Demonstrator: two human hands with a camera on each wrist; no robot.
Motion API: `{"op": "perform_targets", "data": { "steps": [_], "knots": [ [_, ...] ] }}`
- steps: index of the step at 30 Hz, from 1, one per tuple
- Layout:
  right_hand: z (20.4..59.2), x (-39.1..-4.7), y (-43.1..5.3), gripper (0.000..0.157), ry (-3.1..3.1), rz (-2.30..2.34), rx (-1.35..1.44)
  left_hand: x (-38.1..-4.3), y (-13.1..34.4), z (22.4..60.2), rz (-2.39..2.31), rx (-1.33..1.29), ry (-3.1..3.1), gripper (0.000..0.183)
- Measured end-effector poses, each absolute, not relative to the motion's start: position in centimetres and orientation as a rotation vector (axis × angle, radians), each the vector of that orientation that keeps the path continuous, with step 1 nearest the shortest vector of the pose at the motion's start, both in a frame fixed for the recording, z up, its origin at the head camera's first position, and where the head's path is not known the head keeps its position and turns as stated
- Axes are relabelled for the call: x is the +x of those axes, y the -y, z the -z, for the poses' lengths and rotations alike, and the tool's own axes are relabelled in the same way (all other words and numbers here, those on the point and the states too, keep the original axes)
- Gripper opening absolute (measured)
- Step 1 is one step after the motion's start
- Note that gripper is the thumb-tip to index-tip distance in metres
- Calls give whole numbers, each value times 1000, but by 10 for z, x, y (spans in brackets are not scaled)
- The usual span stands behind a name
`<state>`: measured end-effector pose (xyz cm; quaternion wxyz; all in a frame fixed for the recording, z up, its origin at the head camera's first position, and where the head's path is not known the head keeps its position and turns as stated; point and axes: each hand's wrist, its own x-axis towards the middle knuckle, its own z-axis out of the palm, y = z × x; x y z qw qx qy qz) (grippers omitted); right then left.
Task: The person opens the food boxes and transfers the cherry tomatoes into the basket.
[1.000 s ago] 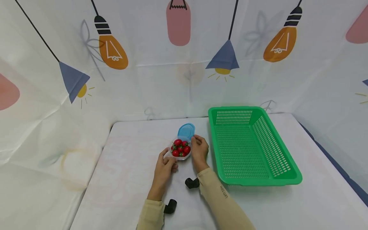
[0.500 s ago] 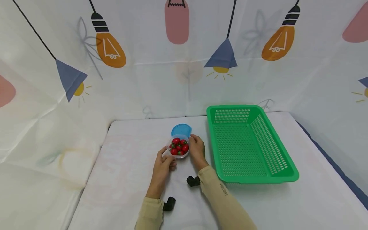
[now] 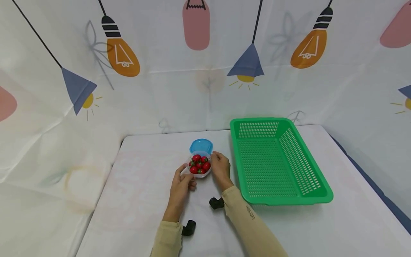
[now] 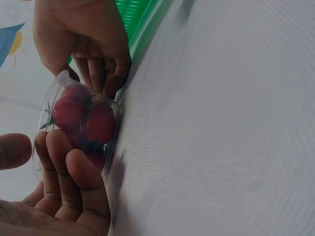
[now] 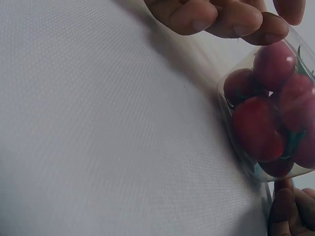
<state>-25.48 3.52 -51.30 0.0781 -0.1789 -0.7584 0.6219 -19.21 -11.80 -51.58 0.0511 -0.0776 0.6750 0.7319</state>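
Note:
In the head view, a small clear plastic container (image 3: 199, 175) full of red cherry tomatoes (image 3: 199, 165) rests on the white table. Its blue lid (image 3: 201, 146) lies open behind it. The left hand (image 3: 180, 185) holds the container's left side and front-left corner; its curled fingers (image 4: 83, 169) cover some tomatoes in the left wrist view. The right hand (image 3: 221, 167) grips the right edge near the lid, its fingertips partly hidden behind the container wall. In the right wrist view, tomatoes with green stems (image 5: 266, 123) show through the clear side.
A large green slotted basket (image 3: 239, 164) stands on the table (image 3: 135, 200) just right of the right hand. A white sheet with printed lamps (image 3: 179, 100) hangs behind. Black devices sit at both wrists, the right one (image 3: 216, 203) close to the tabletop.
The container and its blue lid have turned slightly, the lid shifting left to sit straighter behind the container. Both hands stay on the container. The head view has shifted a little.

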Motion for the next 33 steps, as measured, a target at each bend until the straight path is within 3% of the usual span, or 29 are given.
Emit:
{"op": "perform_targets", "data": {
  "steps": [16,33],
  "knots": [
    [513,-247,-36,32,2138,-1818,-398,-191,113,515,-2296,-262,-2020,57],
    [500,-229,-29,31,2171,-1487,17,-194,112,517,-2313,-278,-2010,56]
  ]
}}
